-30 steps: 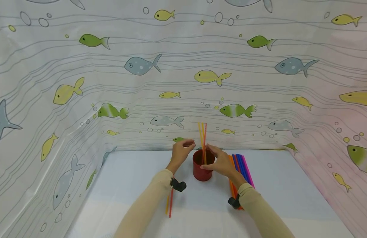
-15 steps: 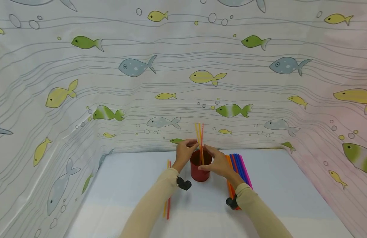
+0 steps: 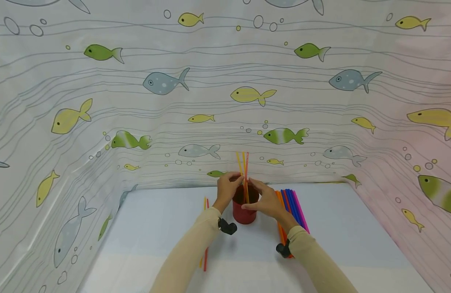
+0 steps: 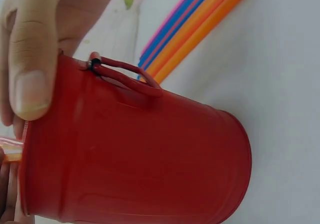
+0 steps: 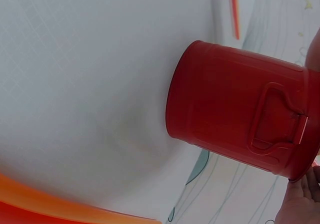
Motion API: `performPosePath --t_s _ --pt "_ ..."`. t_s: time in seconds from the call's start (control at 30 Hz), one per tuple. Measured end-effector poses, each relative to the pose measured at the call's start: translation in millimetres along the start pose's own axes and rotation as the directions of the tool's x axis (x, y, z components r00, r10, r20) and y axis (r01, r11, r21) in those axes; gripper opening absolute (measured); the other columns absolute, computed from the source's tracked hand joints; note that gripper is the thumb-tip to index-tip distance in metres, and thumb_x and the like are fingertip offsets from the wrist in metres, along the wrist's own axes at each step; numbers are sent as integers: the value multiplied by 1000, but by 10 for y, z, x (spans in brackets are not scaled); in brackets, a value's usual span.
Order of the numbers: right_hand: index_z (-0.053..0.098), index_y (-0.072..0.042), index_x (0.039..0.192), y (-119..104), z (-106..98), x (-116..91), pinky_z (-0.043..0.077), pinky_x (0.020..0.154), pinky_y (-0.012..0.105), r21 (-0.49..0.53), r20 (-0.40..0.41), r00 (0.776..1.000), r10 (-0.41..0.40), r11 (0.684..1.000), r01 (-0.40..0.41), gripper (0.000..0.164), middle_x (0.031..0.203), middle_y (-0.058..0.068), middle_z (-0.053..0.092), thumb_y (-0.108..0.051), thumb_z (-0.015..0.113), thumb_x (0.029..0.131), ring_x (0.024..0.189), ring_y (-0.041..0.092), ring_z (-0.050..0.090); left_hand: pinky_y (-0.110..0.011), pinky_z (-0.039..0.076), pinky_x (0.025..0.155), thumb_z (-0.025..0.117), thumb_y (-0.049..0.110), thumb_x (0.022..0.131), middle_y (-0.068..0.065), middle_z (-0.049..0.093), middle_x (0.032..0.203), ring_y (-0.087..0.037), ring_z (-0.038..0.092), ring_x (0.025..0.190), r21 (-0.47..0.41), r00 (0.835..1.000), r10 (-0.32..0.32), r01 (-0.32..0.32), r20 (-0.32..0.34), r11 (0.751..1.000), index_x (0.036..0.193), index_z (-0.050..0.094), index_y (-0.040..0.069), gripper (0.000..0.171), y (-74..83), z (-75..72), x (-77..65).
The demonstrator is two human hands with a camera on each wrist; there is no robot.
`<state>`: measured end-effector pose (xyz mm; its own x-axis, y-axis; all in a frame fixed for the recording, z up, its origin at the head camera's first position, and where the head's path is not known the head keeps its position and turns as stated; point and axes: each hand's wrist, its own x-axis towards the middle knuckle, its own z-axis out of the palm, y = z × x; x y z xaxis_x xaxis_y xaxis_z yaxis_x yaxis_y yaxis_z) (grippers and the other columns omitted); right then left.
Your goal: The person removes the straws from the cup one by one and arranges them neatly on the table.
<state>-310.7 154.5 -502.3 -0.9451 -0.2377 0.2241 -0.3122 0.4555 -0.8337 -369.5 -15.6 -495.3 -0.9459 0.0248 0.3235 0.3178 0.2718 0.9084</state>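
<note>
A red metal bucket [image 3: 244,211] with small side handles stands upright on the table. My right hand [image 3: 268,201] holds its rim, thumb at the near edge and fingers at the far edge; the thumb [image 4: 32,89] shows large in the left wrist view. Two yellow straws and a red straw [image 3: 247,165] rise from the bucket, spread slightly apart. At the left of the rim my left hand [image 3: 228,189] pinches the leftmost yellow straw [image 3: 239,160] between thumb and fingertips. Its palm [image 5: 295,209] shows just beyond the rim in the right wrist view.
To the right lies a row of thicker orange, red, blue and pink sticks [image 3: 295,207], partly under the right forearm. A yellow and a red straw [image 3: 205,260] lie on the left, partly covered by the left forearm. A fish-patterned curtain [image 3: 166,118] surrounds the white table [image 3: 155,228].
My left hand has moved right, from beside the bucket to the straws at its rim. The leftmost yellow straw leans slightly more to the left. My right hand has kept its hold on the rim.
</note>
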Motion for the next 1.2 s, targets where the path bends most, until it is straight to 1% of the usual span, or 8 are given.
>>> performPosePath --t_s 0.13,0.27,0.47,0.63,0.8,0.93,1.07,1.2 --pt "38 -21 151 -1 -1 2 39 108 41 10 6 1000 10 1000 -10 101 142 -9 49 -35 91 66 133 16 44 -27 59 72 73 18 89 -4 73 94 -13 71 82 -42 1000 -3 3 4 999 106 74 7 20 47 -34 29" --pt "37 -20 152 -3 -5 0 39 108 42 18 6 1000 24 1000 -24 102 142 -8 49 -37 91 66 133 16 43 -30 58 74 72 22 90 -3 74 93 -12 71 82 -38 1000 3 -3 0 999 107 74 6 23 138 -93 78" --pt "38 -23 151 -6 0 -17 40 106 44 18 -5 999 52 998 -52 100 142 -9 49 -35 91 67 134 17 43 -30 59 72 71 20 91 -5 74 93 -15 71 81 -29 994 106 -107 -31 994 107 73 2 24 284 -230 159" --pt "39 -23 151 -1 12 -14 41 105 48 31 -8 999 40 999 -40 99 142 -7 49 -34 91 67 133 20 43 -28 59 71 71 17 91 -7 74 93 -17 71 82 -35 974 212 -215 -75 976 105 73 1 21 471 -405 224" --pt "39 -24 151 -11 25 -7 41 105 49 30 -6 1000 28 999 -28 99 144 -8 47 -36 91 67 134 20 42 -26 58 75 71 17 90 -9 73 96 -19 71 85 -93 958 269 -278 -96 956 105 72 -1 23 683 -602 289" --pt "39 -24 151 -21 27 -14 41 105 46 28 3 1000 30 999 -30 100 144 -8 47 -40 91 66 134 19 42 -27 59 74 71 17 91 -9 73 96 -19 71 85 -113 948 296 -309 -116 944 106 71 -4 25 822 -774 336" --pt "40 -24 150 -27 18 -26 41 106 45 50 13 999 41 998 -42 98 142 -8 49 -36 91 67 134 17 42 -32 59 74 71 19 91 -9 73 96 -18 71 82 -114 942 304 -321 -144 940 106 72 0 24 911 -950 360" --pt "40 -24 150 -23 6 -30 42 105 46 65 6 999 37 997 -37 97 141 -7 51 -30 91 68 134 19 42 -33 59 78 70 19 91 -14 72 99 -20 71 81 -155 948 277 -301 -156 941 108 72 1 24 932 -1104 333"
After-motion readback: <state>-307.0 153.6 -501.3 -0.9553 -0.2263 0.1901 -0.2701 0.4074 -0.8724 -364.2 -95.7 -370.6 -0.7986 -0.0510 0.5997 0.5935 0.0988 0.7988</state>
